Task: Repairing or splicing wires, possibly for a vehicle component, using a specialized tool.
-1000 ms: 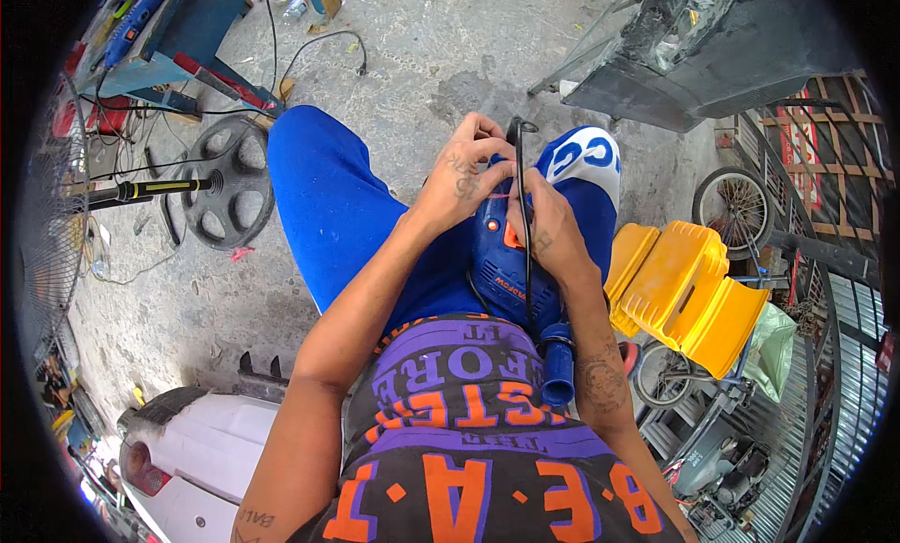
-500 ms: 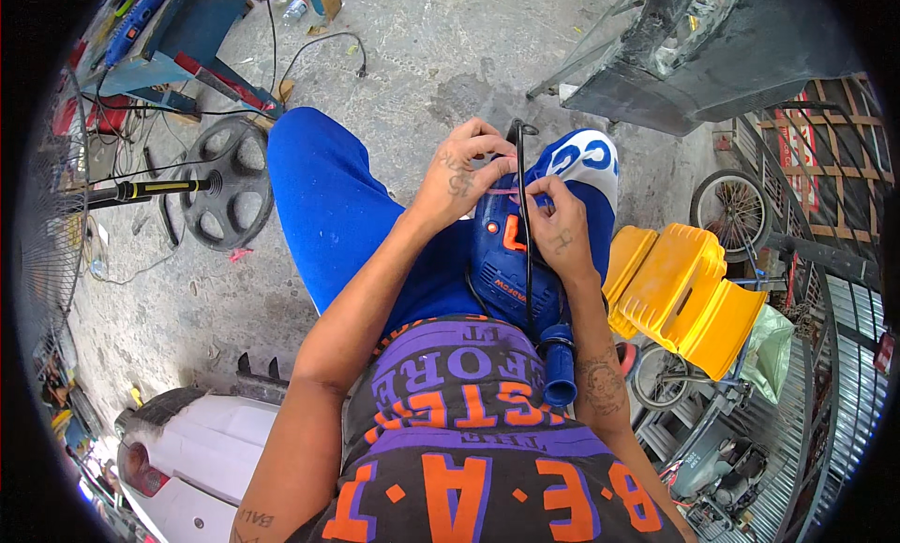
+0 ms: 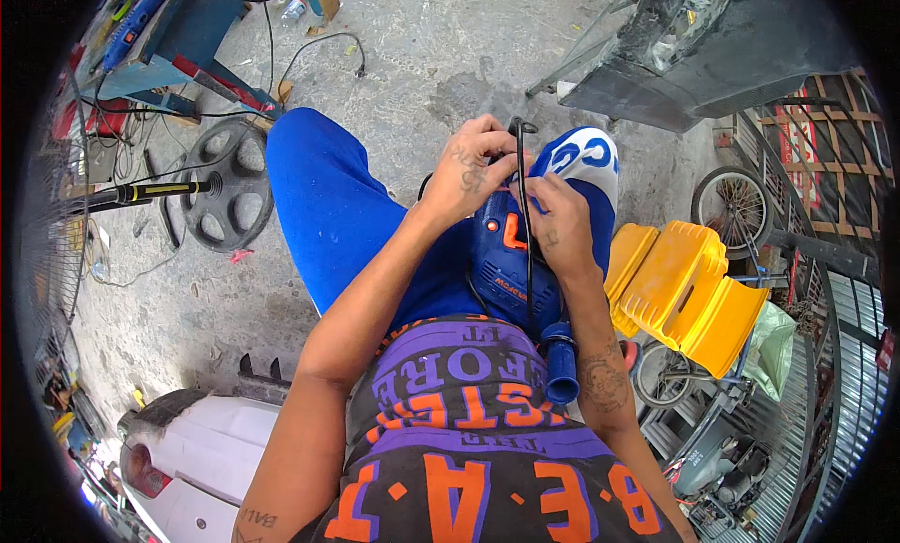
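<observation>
A blue corded power tool (image 3: 502,271) with an orange switch rests in my lap between my thighs. A blue tube (image 3: 562,379) sticks out at its near end, by my shirt. The black cord (image 3: 522,215) runs along the top of the tool and loops over at the far end. My left hand (image 3: 469,171) is closed in a pinch at the far end, left of the cord. My right hand (image 3: 561,223) is pinched just right of the cord. A thin pink strand (image 3: 503,188) shows between the fingertips, mostly hidden.
Yellow plastic pieces (image 3: 670,290) and a small wheel (image 3: 729,213) are to the right. A dark metal panel (image 3: 675,74) stands at the far right. On the left lie a black spoked disc (image 3: 228,182), cables and a blue stand (image 3: 197,51). A white car part (image 3: 206,445) sits near left.
Both hands stay over the far end of the tool. My left hand has shifted slightly right and closer to the cord; less of the pink strand shows. My right fingers have curled in more.
</observation>
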{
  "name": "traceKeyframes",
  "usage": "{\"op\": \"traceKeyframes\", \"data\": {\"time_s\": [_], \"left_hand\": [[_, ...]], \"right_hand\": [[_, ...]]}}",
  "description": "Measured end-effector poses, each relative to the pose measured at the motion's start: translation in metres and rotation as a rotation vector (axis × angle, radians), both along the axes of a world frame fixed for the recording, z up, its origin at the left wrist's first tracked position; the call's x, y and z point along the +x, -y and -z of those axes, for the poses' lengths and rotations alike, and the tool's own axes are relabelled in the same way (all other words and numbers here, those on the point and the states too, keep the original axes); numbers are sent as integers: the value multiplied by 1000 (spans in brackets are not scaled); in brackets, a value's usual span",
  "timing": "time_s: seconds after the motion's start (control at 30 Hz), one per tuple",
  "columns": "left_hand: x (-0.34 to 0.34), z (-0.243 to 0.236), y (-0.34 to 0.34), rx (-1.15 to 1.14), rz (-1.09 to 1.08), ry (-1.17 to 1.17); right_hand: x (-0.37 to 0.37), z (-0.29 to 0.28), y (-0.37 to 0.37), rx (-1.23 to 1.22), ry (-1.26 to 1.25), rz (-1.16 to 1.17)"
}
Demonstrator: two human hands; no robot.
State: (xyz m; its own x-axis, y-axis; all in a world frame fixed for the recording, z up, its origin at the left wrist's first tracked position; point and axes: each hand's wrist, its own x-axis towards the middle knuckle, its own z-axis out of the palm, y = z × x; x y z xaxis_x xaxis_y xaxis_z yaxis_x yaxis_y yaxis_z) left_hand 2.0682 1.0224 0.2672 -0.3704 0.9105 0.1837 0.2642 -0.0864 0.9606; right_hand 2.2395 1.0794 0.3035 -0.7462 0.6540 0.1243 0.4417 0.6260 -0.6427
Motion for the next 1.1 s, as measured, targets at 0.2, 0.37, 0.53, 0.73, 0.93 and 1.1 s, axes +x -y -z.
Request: {"op": "traceKeyframes", "data": {"time_s": [0.2,0.37,0.53,0.73,0.93,1.1], "left_hand": [[0,-1,7,-62,-36,103],[3,-1,21,-64,-80,147],[10,0,35,-103,-131,212],[26,-8,48,15,-156,13],[37,-2,50,22,-137,37],[31,1,48,144,-88,-142]], "right_hand": [[-3,-1,6,-115,-37,39],[-5,9,5,-268,-101,97],[-4,21,-2,-679,-56,322],[2,15,-13,-1531,-292,312],[4,13,-10,-1642,-365,327],[8,17,-12,-1686,-404,343]]}}
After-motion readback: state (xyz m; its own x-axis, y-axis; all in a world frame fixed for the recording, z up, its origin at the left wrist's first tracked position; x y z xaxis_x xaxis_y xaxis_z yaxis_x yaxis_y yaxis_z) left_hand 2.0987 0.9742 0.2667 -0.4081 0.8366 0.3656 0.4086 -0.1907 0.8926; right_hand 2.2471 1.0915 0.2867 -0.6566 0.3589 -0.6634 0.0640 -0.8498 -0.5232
